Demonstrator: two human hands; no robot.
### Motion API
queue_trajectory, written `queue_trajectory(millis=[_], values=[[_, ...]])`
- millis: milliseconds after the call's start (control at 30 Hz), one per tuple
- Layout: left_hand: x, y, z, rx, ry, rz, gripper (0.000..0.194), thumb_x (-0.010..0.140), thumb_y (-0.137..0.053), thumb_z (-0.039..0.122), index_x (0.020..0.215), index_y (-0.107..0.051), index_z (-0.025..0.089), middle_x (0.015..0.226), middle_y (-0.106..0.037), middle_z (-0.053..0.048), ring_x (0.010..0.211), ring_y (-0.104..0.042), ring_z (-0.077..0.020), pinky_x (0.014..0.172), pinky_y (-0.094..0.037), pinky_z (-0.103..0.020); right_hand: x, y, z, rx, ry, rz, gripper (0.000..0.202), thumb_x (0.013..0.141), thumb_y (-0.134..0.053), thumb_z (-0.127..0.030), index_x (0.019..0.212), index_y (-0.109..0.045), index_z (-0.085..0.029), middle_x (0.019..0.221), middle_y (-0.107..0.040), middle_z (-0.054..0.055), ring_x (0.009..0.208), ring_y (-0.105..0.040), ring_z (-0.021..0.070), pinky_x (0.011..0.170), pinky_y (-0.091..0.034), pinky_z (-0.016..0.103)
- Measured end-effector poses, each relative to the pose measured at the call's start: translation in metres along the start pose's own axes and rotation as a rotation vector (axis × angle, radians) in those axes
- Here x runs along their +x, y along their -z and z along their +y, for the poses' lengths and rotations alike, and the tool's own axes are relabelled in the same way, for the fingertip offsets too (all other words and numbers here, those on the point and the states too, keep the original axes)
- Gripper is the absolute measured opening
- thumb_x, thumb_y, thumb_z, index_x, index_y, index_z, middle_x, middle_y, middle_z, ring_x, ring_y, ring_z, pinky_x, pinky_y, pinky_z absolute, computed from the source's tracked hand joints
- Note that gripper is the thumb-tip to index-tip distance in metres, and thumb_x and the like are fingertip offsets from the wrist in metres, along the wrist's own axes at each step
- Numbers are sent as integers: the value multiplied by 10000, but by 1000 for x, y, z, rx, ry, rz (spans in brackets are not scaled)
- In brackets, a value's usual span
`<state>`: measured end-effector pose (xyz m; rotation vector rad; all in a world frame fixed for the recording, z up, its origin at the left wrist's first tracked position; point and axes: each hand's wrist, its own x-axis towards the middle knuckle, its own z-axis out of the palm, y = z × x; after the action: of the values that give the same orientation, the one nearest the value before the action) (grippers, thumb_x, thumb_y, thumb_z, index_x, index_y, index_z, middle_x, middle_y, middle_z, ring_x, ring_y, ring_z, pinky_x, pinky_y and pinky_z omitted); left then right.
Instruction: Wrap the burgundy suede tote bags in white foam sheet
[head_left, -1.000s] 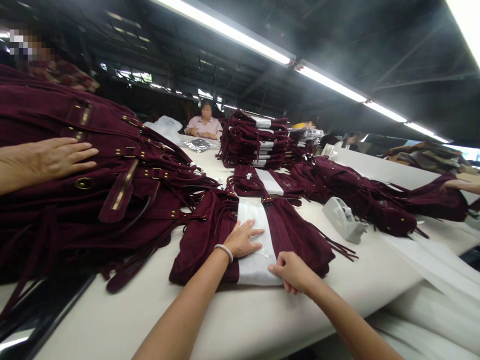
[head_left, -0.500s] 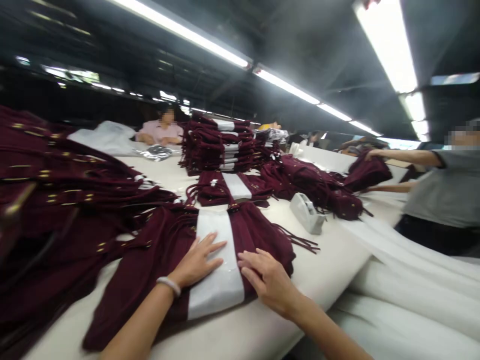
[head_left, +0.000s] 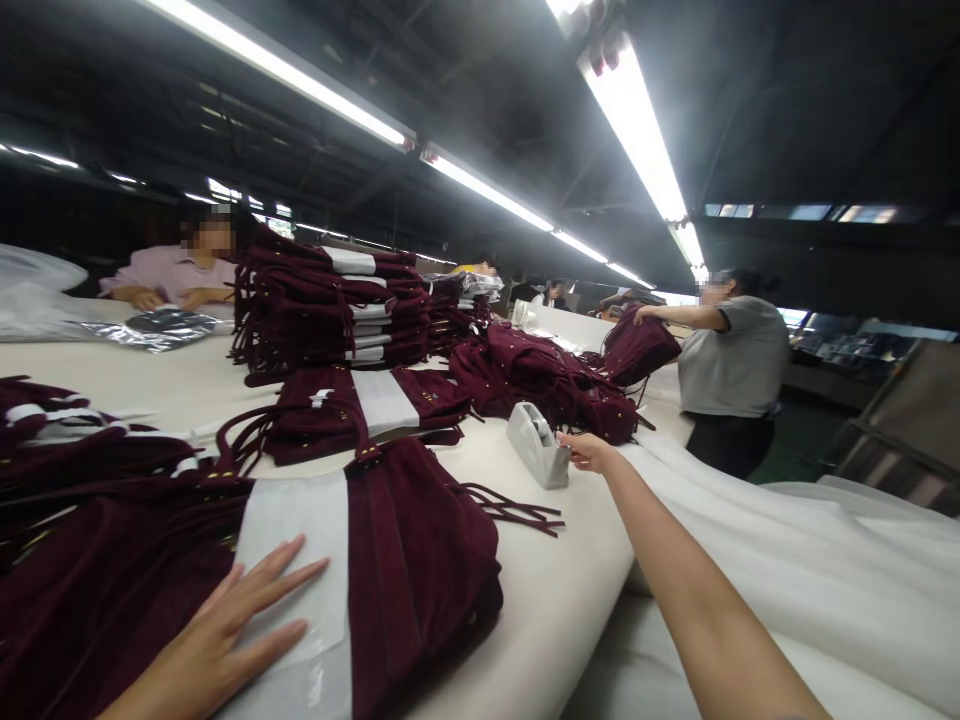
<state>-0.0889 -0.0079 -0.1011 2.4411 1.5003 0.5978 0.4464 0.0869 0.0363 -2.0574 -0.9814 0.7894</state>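
Note:
My left hand (head_left: 225,625) lies with spread fingers on a white paper band (head_left: 296,520) that wraps across a burgundy suede-like bag (head_left: 420,560). A glossy strip shows on the band below my fingers. Farther right, my right hand (head_left: 589,452) reaches to the front end of a pale grey tape dispenser (head_left: 538,447). Its fingers are pinched together at the dispenser's cutting edge, where the tape comes off; the clear tape itself hardly shows. Thin dark straps (head_left: 517,507) trail from the bag's right side toward the dispenser.
Behind lies another banded bag (head_left: 315,415), with a tall stack of banded bags (head_left: 330,300) beyond. Loose bags (head_left: 547,385) are heaped near a co-worker in grey (head_left: 731,350), who handles one. Another person (head_left: 176,270) sits far left. White sheeting (head_left: 787,540) hangs along the table's right edge.
My right hand has left the bag and moved forward and right to the tape dispenser. My left hand stays flat on the paper band. The view has turned to the right.

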Motion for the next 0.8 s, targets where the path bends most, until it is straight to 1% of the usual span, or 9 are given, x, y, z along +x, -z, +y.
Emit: queue_trajectory(millis=[100, 167, 233, 333, 433, 500, 567, 700, 800], values=[[0, -2, -3, 1, -5, 1, 521, 845, -524, 580, 1347, -487, 448, 1525, -333, 48, 1408, -296, -307, 1131, -216, -566, 9, -2, 1, 29, -47, -54, 249, 903, -631, -335, 799, -621, -109, 649, -570, -30, 511, -484, 59, 520, -434, 188], [0, -2, -5, 1, -9, 0, 527, 852, -516, 579, 1358, -478, 440, 1531, -324, 41, 1414, -288, -298, 1135, -209, -559, 12, -4, -3, 41, -49, -56, 190, 907, -635, -295, 841, -616, -118, 709, -585, -33, 532, -501, 58, 517, -446, 189], [0, -2, -5, -3, -13, 1, 528, 852, -511, 582, 1358, -483, 433, 1533, -321, 34, 1416, -283, -294, 1137, -204, -556, 13, -5, -8, 47, -34, -31, 155, 912, -630, -269, 869, -613, -122, 756, -600, -27, 571, -535, 69, 536, -472, 203], [1, -1, -2, -15, -16, 7, 523, 843, -515, 585, 1342, -507, 430, 1525, -336, 28, 1409, -296, -305, 1131, -207, -565, 8, -3, -16, 68, 43, 44, 139, 885, -657, -242, 845, -622, -113, 769, -627, -11, 615, -567, 83, 573, -481, 214], [1, 1, 1, -26, -17, 9, 526, 847, -506, 584, 1347, -506, 420, 1526, -333, 13, 1402, -310, -308, 1127, -202, -572, -3, 2, -17, 108, 176, 110, 141, 799, -729, -230, 793, -662, -106, 720, -666, 11, 647, -594, 102, 596, -452, 200], [1, 3, 3, -28, -20, 7, 530, 848, -504, 586, 1350, -506, 413, 1526, -334, 5, 1398, -316, -311, 1124, -203, -573, -11, 6, -12, 124, 250, 131, 146, 756, -747, -241, 749, -687, -109, 669, -678, 19, 634, -595, 113, 577, -432, 194], [1, 4, 3, -23, -19, 17, 531, 841, -512, 592, 1341, -516, 413, 1520, -346, 5, 1393, -323, -319, 1119, -210, -575, -18, 9, -2, 123, 283, 139, 157, 732, -746, -254, 688, -693, -112, 610, -670, 21, 570, -563, 108, 531, -411, 195], [2, 6, 2, -18, -26, -18, 540, 839, -510, 604, 1348, -503, 422, 1519, -343, 15, 1395, -317, -306, 1119, -205, -560, -28, 9, 24, 124, 268, 160, 210, 706, -735, -279, 593, -658, -119, 550, -651, 32, 474, -493, 86, 459, -374, 188], [2, 8, 5, -22, -7, -26, 552, 841, -491, 615, 1353, -502, 408, 1523, -332, 10, 1400, -304, -297, 1124, -196, -547, -31, 2, 42, 123, 242, 182, 205, 733, -698, -295, 618, -657, -130, 598, -678, 47, 491, -519, 93, 461, -391, 183]])
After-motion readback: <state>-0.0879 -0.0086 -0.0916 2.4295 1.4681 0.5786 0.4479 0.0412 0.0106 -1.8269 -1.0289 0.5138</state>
